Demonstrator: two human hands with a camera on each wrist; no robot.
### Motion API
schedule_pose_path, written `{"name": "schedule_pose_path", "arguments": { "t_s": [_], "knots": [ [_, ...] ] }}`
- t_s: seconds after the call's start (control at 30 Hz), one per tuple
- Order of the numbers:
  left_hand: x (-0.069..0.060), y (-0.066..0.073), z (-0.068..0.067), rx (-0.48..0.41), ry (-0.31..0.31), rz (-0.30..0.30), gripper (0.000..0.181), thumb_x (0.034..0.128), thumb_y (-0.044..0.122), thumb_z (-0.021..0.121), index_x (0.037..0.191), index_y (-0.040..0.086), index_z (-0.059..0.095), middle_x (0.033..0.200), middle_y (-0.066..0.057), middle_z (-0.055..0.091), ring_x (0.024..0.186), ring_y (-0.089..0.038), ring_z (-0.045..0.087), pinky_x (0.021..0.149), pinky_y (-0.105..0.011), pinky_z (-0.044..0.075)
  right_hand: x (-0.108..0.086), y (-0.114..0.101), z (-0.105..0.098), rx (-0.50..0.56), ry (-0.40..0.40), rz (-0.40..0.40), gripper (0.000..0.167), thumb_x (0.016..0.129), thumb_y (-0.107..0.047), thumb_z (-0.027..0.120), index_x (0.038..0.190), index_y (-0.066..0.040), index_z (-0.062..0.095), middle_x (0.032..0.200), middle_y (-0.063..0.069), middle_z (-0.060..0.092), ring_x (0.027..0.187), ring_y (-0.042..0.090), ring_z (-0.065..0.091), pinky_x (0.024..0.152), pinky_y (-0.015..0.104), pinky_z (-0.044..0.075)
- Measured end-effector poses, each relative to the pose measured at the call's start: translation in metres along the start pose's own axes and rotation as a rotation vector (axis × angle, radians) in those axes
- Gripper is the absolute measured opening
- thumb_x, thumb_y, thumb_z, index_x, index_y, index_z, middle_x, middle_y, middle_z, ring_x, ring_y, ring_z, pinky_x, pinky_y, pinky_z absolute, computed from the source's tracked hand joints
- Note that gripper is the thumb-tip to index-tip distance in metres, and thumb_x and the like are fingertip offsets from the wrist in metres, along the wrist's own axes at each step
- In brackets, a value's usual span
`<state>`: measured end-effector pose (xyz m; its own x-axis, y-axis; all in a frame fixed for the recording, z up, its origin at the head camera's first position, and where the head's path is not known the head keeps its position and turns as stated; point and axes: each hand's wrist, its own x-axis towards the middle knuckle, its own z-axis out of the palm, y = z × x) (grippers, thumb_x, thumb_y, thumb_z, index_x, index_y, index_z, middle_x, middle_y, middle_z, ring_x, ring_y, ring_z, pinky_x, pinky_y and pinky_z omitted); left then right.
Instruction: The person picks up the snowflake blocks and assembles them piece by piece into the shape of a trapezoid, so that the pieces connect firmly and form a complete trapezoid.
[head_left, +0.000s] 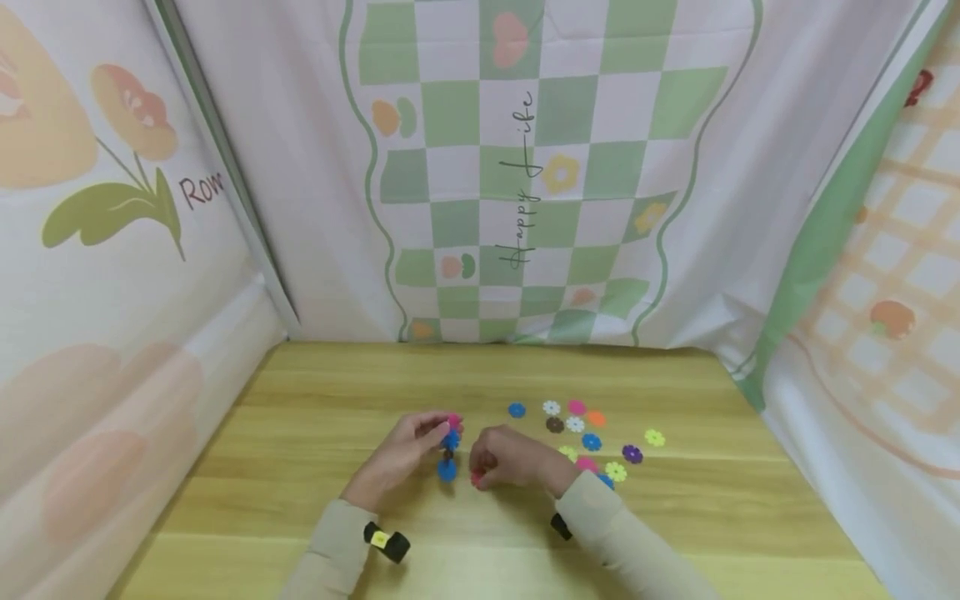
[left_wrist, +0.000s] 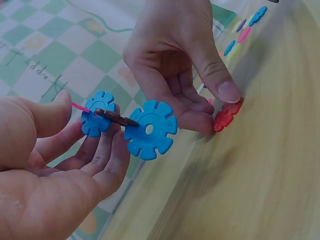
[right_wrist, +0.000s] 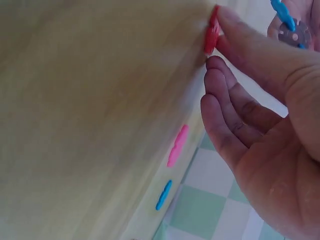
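My left hand (head_left: 401,452) holds a short chain of notched flower-shaped discs joined by their slots. A pink disc (head_left: 453,422) is pinched at its upper end. Below it follow a blue disc (left_wrist: 98,113), a brown disc (left_wrist: 116,117) seen edge-on, and a second blue disc (left_wrist: 151,130) at the free end. To the right of the chain, my right hand (head_left: 517,457) pinches a red disc (left_wrist: 227,117) between thumb and fingers, low at the tabletop. In the right wrist view the red disc (right_wrist: 212,31) appears nearly edge-on. A gap separates it from the chain.
Several loose flower discs lie on the wooden table (head_left: 300,400) right of and behind my right hand, among them a white disc (head_left: 551,407), an orange disc (head_left: 596,418) and a purple disc (head_left: 632,454). My right forearm partly covers some. Printed curtains (head_left: 502,167) enclose the table.
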<state>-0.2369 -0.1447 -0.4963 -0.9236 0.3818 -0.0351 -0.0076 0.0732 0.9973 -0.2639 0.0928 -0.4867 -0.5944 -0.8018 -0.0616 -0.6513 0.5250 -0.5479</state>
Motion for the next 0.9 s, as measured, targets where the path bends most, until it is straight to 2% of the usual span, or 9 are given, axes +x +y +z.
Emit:
{"name": "schedule_pose_path", "arguments": {
  "t_s": [0.13, 0.23, 0.47, 0.53, 0.63, 0.77, 0.9],
  "knots": [
    [0.002, -0.001, 0.001, -0.019, 0.000, -0.003, 0.042, 0.1124, 0.022, 0.053, 0.147, -0.003, 0.055, 0.145, -0.023, 0.063, 0.133, -0.026, 0.063, 0.114, -0.039, 0.053, -0.002, 0.001, 0.002, 0.027, 0.001, 0.060, 0.010, 0.091, -0.010, 0.082, 0.090, -0.016, 0.074, 0.087, -0.007, 0.072, 0.080, 0.001, 0.061, 0.076, 0.016, 0.054],
    [0.003, -0.004, 0.003, -0.022, 0.001, 0.009, 0.042, 0.1123, 0.020, 0.053, 0.146, -0.004, 0.055, 0.143, -0.023, 0.064, 0.132, -0.025, 0.063, 0.114, -0.037, 0.053, -0.006, 0.003, -0.001, 0.078, 0.035, 0.099, 0.012, 0.093, -0.009, 0.080, 0.093, -0.016, 0.071, 0.090, -0.007, 0.074, 0.082, 0.001, 0.066, 0.078, 0.017, 0.057],
    [0.005, -0.007, 0.009, -0.014, -0.024, 0.026, 0.041, 0.1116, 0.021, 0.055, 0.144, -0.004, 0.056, 0.140, -0.024, 0.065, 0.124, -0.021, 0.067, 0.109, -0.032, 0.056, -0.016, 0.005, -0.026, 0.146, 0.207, 0.116, 0.004, 0.098, -0.009, 0.075, 0.098, -0.010, 0.072, 0.091, -0.004, 0.076, 0.084, 0.007, 0.070, 0.075, 0.024, 0.060],
    [0.005, -0.006, 0.011, 0.004, -0.037, 0.034, 0.039, 0.1118, 0.020, 0.054, 0.143, -0.004, 0.057, 0.137, -0.024, 0.066, 0.122, -0.022, 0.068, 0.108, -0.033, 0.056, -0.019, 0.002, -0.033, 0.158, 0.257, 0.121, 0.005, 0.099, -0.013, 0.074, 0.100, -0.009, 0.072, 0.091, -0.004, 0.076, 0.084, 0.009, 0.071, 0.074, 0.024, 0.060],
    [0.004, -0.003, 0.016, 0.033, -0.049, 0.036, 0.038, 0.1121, 0.020, 0.053, 0.142, -0.003, 0.058, 0.135, -0.023, 0.068, 0.121, -0.025, 0.069, 0.108, -0.036, 0.057, -0.025, -0.002, -0.040, 0.194, 0.333, 0.120, 0.008, 0.101, -0.017, 0.072, 0.102, -0.009, 0.072, 0.092, -0.003, 0.076, 0.084, 0.019, 0.074, 0.073, 0.024, 0.060],
    [0.003, 0.002, 0.024, 0.086, -0.042, 0.050, 0.038, 0.1118, 0.022, 0.054, 0.141, -0.002, 0.060, 0.132, -0.020, 0.070, 0.121, -0.027, 0.069, 0.107, -0.039, 0.058, -0.031, -0.008, -0.044, 0.244, 0.419, 0.101, 0.005, 0.101, -0.015, 0.072, 0.103, -0.011, 0.073, 0.094, -0.001, 0.077, 0.088, 0.025, 0.076, 0.076, 0.022, 0.061],
    [0.002, 0.004, 0.030, 0.171, -0.017, 0.093, 0.035, 0.1117, 0.022, 0.055, 0.140, 0.003, 0.062, 0.131, -0.016, 0.071, 0.121, -0.025, 0.069, 0.105, -0.034, 0.058, -0.034, -0.015, -0.044, 0.245, 0.506, 0.060, 0.006, 0.099, -0.013, 0.075, 0.105, -0.012, 0.074, 0.096, 0.000, 0.078, 0.087, 0.016, 0.075, 0.079, 0.023, 0.062]
  ]
}}
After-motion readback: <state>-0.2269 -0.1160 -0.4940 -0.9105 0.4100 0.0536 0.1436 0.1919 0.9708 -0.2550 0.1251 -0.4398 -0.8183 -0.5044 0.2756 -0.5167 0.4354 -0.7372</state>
